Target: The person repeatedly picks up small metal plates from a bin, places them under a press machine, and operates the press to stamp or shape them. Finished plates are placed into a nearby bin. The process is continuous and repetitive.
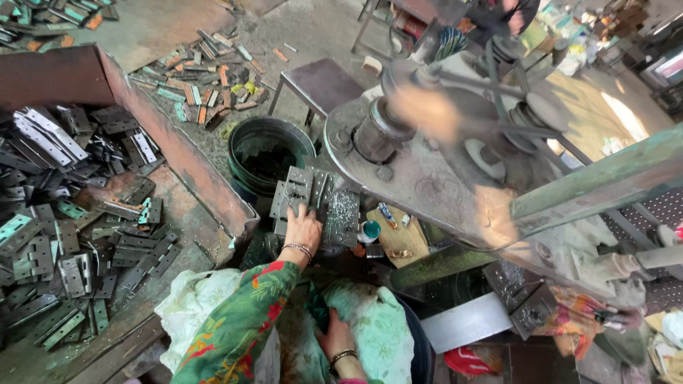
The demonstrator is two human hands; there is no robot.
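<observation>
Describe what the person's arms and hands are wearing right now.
The left hand is bare, with a beaded bracelet at the wrist and a green sleeve printed with red and yellow flowers. The right hand is bare too, with a dark bangle.

Gritty concrete floor [299, 35] up top, littered with metal scraps [206, 64]. A small stool [320, 82] stands beyond the dark bucket [267, 153]. Sunlight falls on the ground far right [605, 107].
</observation>
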